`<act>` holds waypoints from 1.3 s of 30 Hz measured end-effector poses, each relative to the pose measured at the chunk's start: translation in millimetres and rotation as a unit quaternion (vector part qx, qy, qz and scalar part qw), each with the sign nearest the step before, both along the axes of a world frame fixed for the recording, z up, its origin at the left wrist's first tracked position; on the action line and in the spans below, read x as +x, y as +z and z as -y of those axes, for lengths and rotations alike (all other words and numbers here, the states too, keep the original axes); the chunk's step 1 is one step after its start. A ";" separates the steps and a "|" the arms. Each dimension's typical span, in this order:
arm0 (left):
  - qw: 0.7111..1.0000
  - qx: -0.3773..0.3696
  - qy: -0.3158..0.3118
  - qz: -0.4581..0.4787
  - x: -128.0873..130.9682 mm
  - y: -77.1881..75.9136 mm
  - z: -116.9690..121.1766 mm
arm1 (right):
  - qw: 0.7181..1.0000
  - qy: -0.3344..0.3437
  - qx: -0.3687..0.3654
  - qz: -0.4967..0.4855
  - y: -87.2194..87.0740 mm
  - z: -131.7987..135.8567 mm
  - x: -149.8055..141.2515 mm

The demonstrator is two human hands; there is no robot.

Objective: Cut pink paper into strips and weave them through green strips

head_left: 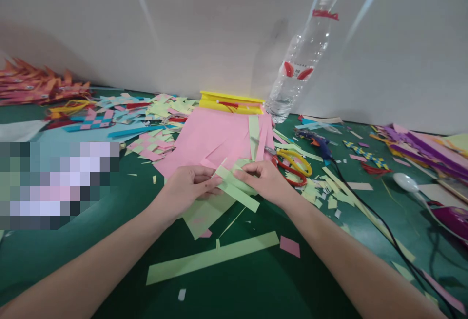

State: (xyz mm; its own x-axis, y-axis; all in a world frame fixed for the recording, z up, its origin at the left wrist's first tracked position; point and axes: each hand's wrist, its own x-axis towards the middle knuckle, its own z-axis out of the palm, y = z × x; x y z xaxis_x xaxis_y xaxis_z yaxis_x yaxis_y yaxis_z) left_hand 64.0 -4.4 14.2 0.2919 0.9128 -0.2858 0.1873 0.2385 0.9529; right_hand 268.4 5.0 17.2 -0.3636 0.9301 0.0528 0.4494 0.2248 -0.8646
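Note:
My left hand (193, 185) pinches one end of a pale green paper strip (239, 192) between thumb and fingers. Close beside it, my right hand (263, 180) is closed on pale green paper at the upper side of the strip; whether this is the same piece I cannot tell. Under both hands lies a larger pale green sheet (208, 211), partly hidden. Pink paper sheets (208, 133) spread out just behind the hands. A long green strip (212, 256) rests on the table in front, with a small pink piece (290, 247) at its right end.
Scissors with red and yellow handles (296, 163) lie right of my right hand. Beyond them are a glue gun (318, 143) and its black cord. A plastic bottle (298, 72) leans against the wall. Woven paper scraps (153, 143) lie left, a white spoon (405, 182) right.

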 end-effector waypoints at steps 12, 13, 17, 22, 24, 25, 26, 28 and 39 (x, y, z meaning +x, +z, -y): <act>1.000 0.001 0.007 -0.011 2.7 3.7 -1.1 | 1.000 0.012 0.003 0.003 0.2 1.1 -0.4; 1.000 0.003 0.008 -0.010 2.9 4.5 -1.0 | 1.000 0.011 -0.001 -0.002 0.0 0.8 -0.3; 1.000 0.012 0.017 -0.011 2.8 5.4 -0.6 | 1.000 -0.005 -0.015 -0.023 -1.8 -0.9 0.7; 0.999 0.016 0.025 -0.012 1.2 3.1 -0.3 | 0.998 -0.009 -0.037 -0.047 -2.3 -1.8 1.3; 1.000 0.015 0.021 -0.007 0.7 2.8 -0.3 | 0.998 -0.006 -0.033 -0.048 -1.5 -1.6 1.4; 1.000 0.014 0.021 -0.006 0.6 2.9 -0.3 | 0.998 -0.005 -0.032 -0.046 -1.0 -1.4 1.5; 1.000 0.012 0.022 -0.006 0.6 3.3 -0.4 | 0.998 -0.005 -0.033 -0.043 -0.5 -1.2 1.6; 1.000 0.011 0.026 -0.008 0.8 4.1 -0.6 | 0.999 -0.007 -0.038 -0.038 0.6 -1.0 1.7; 1.000 0.014 0.017 -0.022 0.1 2.8 0.1 | 0.999 -0.031 -0.014 -0.039 1.3 -2.8 0.0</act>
State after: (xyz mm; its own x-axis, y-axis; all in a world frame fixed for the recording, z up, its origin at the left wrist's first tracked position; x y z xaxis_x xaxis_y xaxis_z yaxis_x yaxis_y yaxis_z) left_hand 64.1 -4.5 16.9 0.2476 0.9298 -0.2725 0.2219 0.2193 0.9501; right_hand 268.3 7.8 18.4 -0.3004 0.9524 0.0528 0.3925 0.1739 -0.9032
